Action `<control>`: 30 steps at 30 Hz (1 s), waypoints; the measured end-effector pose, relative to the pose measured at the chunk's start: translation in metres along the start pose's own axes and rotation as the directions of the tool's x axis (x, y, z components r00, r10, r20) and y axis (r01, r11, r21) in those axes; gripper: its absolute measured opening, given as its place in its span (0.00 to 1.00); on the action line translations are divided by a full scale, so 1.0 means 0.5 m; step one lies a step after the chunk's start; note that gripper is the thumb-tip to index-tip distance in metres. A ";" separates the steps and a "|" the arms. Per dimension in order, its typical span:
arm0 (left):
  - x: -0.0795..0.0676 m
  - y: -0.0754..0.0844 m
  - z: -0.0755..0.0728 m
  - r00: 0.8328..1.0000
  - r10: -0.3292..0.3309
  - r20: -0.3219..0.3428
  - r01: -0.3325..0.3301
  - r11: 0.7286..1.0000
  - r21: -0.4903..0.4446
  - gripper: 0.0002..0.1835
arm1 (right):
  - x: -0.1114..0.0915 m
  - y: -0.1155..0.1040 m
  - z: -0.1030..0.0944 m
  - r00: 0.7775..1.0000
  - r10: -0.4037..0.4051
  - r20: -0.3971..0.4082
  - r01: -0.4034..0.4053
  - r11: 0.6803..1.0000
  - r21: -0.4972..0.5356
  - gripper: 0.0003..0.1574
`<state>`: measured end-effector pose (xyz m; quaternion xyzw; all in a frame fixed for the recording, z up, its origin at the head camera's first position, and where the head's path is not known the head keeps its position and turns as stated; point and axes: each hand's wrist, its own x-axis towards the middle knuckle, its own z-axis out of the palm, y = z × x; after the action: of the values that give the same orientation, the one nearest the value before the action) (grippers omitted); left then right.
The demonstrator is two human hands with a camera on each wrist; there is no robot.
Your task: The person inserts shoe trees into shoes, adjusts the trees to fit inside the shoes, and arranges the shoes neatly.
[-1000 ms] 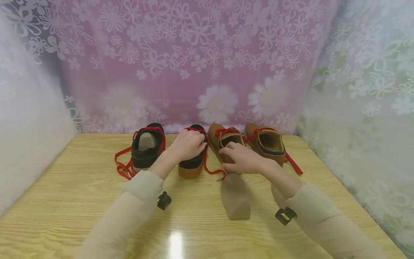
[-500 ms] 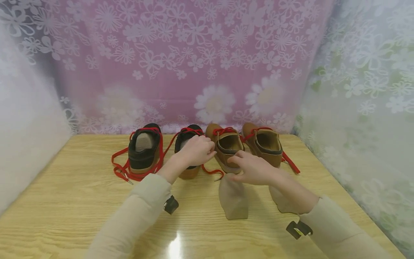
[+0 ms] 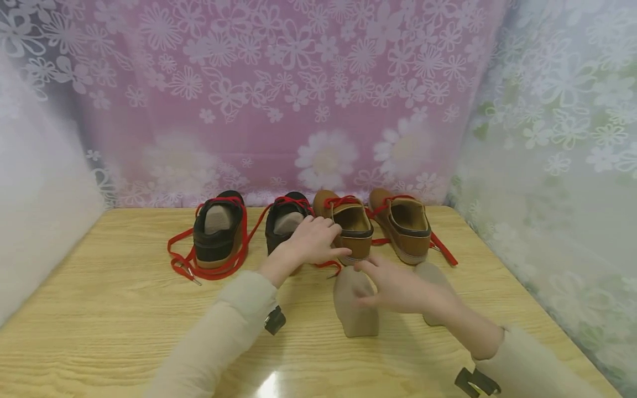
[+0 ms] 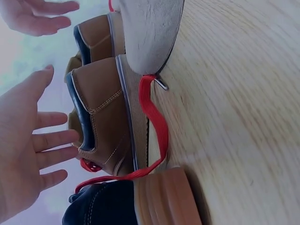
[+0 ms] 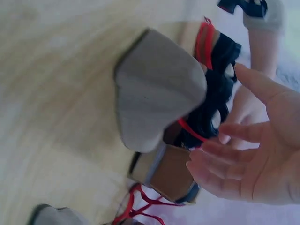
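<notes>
1. a grey-beige shoe insert (image 3: 348,304) is seen on the wood-grain tabletop (image 3: 99,287), its rounded toe turned toward the left brown shoe (image 3: 355,243) and its squared, flat-faced end turned to the viewer.
2. the right hand (image 3: 403,284) is held above this insert, apart from it, with thumb well away from lightly bent fingers (image 5: 211,171).
3. the left hand (image 3: 313,240) is held over the gap between the right black shoe (image 3: 275,237) and the left brown shoe, its fingers (image 4: 56,139) straight and spread.
4. a second insert (image 3: 430,273) is placed behind the right brown shoe (image 3: 415,240), partly covered by the right forearm.
5. the left black shoe (image 3: 216,243) and right black shoe are each filled with a similar insert; the right shoe's heel is partly hidden by the left hand.
6. a red lace (image 4: 161,131), metal-tipped, is trailed near the first insert's toe.
7. the row is backed by a pink floral curtain (image 3: 249,110).
</notes>
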<state>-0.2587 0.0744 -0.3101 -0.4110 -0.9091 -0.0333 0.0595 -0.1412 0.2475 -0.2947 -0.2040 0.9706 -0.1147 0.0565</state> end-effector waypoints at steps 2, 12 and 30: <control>0.005 0.001 0.005 1.000 -0.006 0.000 0.006 1.000 0.014 0.32 | -0.004 -0.004 0.011 1.000 -0.002 -0.009 0.002 0.999 -0.045 0.42; 0.023 0.002 0.028 1.000 -0.005 -0.012 0.005 0.999 0.043 0.31 | -0.021 -0.025 0.076 0.992 0.037 -0.124 -0.047 0.996 -0.076 0.42; 0.036 -0.002 0.042 0.997 0.030 -0.070 -0.023 0.995 0.097 0.25 | -0.031 -0.033 0.137 0.969 -0.031 -0.247 -0.062 0.931 -0.361 0.40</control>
<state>-0.2731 0.0893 -0.3282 -0.4184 -0.9013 -0.0035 0.1122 -0.1102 0.2255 -0.3557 -0.1871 0.9759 0.0438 -0.1034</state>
